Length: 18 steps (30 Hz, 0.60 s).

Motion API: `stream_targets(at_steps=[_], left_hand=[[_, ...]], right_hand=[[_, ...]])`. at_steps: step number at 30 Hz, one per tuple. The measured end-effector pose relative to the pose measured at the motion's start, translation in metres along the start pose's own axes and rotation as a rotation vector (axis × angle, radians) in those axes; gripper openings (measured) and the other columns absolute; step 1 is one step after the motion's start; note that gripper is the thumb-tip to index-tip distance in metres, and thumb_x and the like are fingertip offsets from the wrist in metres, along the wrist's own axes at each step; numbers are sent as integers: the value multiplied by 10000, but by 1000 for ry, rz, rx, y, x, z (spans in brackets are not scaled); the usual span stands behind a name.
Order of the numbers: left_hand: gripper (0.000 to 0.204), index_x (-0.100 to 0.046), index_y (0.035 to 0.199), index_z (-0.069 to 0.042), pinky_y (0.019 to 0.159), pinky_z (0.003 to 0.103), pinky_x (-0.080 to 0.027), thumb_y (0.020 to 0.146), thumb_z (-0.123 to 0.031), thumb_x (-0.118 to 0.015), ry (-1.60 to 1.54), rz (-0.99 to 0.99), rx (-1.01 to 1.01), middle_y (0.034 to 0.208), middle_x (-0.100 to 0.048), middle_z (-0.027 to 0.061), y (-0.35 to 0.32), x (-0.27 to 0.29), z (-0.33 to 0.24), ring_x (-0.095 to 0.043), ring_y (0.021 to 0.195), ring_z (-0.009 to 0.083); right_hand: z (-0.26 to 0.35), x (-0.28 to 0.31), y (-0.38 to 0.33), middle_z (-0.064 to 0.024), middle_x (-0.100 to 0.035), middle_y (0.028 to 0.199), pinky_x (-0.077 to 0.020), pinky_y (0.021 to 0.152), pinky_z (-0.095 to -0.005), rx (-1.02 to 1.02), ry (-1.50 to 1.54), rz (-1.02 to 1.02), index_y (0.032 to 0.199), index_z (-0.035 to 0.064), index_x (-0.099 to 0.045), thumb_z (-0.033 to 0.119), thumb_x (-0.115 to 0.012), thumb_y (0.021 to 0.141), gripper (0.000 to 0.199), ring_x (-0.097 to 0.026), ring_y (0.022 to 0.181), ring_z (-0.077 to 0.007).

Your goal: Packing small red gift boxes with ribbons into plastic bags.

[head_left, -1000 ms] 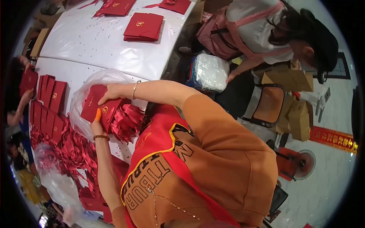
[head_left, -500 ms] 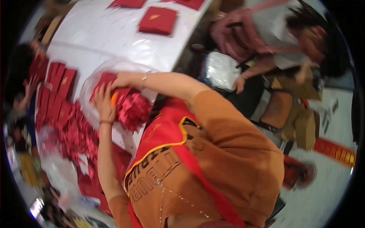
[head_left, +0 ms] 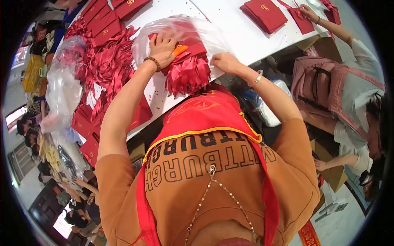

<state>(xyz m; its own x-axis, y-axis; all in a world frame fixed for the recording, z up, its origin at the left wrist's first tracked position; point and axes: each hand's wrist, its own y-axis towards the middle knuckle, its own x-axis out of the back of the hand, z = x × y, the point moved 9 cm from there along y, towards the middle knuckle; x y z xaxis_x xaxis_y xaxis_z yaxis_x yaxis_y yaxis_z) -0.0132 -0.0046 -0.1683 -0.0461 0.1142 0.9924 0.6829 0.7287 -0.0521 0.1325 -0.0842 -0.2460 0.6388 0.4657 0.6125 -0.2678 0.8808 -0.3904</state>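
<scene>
A stack of flat red paper bags (head_left: 191, 41) with gold print lies partly inside a clear plastic bag (head_left: 141, 43) on the table. Its bunched red ribbons (head_left: 188, 78) hang toward me at the near edge. My left hand (head_left: 162, 51) is spread over the stack, fingers apart and slightly blurred, with an orange cover (head_left: 179, 50) on the thumb. To the right of the stack, my right hand (head_left: 226, 63) is closed, its curled fingers at the plastic bag's edge, seemingly pinching the film.
Loose red ribbons (head_left: 108, 61) and more red bags (head_left: 104, 26) heap up at left. Another red stack (head_left: 264, 14) lies on the white table (head_left: 230, 39). A co-worker's hand (head_left: 308, 13) works at far right. A pink backpack-like item (head_left: 320, 84) stands nearby.
My view has swung round. My right hand has come off the stack to the right side of the plastic bag. My left hand stays on the red bags.
</scene>
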Motion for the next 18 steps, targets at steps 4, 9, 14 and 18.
stream_targets(at_steps=[4,9,14,18], left_hand=[[545,-313,1310,-269,990,466,-118,842,-541,-370,60,-78,-14,1292,-382,82,0,3,-3,-261,1230,283],[535,-315,1309,-266,993,472,-131,840,-510,-398,-28,5,4,1290,-373,59,4,7,-8,-267,1223,261],[523,-326,1298,-263,985,494,-144,839,-498,-410,-44,-157,-33,1291,-354,61,-2,9,-5,-288,1197,265],[538,-339,1299,-233,977,456,-154,839,-503,-410,6,-80,3,1291,-375,62,0,10,-7,-292,1204,269]], right_hand=[[53,-17,-40,-107,-630,835,-341,806,-502,172,-480,138,807,111,-632,349,-480,752,288,-534,950,-282],[61,-66,-46,-61,-600,836,-329,676,-409,407,-835,223,887,140,-590,411,-549,711,326,-531,815,-225],[117,-73,-74,-76,-581,909,-383,727,-417,826,-570,1,962,84,-556,189,-508,745,246,-550,890,-240],[108,-88,-53,-165,-575,979,-434,758,-433,314,-189,397,978,23,-531,238,-502,785,291,-548,939,-323]])
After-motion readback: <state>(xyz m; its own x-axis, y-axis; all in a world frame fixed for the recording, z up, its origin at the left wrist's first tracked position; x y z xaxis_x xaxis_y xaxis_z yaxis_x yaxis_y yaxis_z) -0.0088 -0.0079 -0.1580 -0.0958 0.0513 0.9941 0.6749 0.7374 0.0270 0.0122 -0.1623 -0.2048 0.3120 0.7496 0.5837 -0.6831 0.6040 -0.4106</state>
